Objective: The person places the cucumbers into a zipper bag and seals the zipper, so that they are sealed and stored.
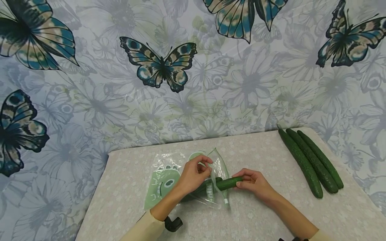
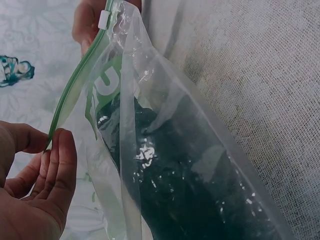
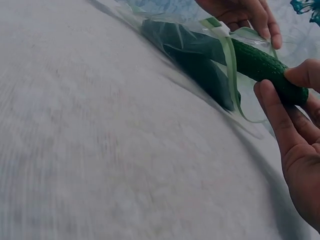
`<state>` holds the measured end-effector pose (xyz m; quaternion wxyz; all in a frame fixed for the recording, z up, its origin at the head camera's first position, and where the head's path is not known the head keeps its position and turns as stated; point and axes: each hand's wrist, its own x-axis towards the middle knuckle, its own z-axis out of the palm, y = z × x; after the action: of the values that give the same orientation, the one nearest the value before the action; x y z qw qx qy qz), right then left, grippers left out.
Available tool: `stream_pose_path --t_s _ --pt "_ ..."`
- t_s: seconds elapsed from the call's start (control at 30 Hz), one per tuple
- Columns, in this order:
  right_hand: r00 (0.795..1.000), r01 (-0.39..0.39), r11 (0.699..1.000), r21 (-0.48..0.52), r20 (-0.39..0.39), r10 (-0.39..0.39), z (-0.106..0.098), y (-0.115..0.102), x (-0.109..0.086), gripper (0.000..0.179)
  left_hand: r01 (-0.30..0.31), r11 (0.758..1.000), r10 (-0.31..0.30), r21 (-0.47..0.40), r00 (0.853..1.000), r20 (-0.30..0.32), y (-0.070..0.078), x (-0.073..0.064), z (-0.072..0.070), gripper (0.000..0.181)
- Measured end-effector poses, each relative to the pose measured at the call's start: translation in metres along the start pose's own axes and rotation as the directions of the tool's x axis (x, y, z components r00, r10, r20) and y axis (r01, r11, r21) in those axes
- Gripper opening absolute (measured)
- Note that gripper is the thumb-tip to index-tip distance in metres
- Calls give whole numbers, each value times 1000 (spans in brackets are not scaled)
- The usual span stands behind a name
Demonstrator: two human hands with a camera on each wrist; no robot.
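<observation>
A clear zip bag with a green zip edge lies mid-table, its mouth towards the right. My left hand pinches the bag's edge between thumb and fingers, as the left wrist view shows at the green zip strip. A cucumber sticks partly out of the mouth. Its outer end is gripped by my right hand, thumb on one side and fingers on the other. Another cucumber lies inside the bag beside it. A white slider sits at one end of the zip.
Three more cucumbers lie side by side on the table's right. Green printed plastic with a cartoon face spreads left of my left forearm. A pale patterned cloth covers the table, with a butterfly-print wall covering behind.
</observation>
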<state>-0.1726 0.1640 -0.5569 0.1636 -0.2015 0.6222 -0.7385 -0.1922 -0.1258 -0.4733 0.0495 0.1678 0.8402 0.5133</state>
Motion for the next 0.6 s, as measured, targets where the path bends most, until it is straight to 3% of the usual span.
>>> stream_pose_path --t_s 0.33,0.6 --pt "996 31 999 7 78 -32 22 3 17 32 -2 1000 2 -4 1000 -12 1 1 1 19" --pt "996 53 975 -217 83 -36 32 -2 19 33 -1 1000 1 9 1000 -10 1 -1 2 19"
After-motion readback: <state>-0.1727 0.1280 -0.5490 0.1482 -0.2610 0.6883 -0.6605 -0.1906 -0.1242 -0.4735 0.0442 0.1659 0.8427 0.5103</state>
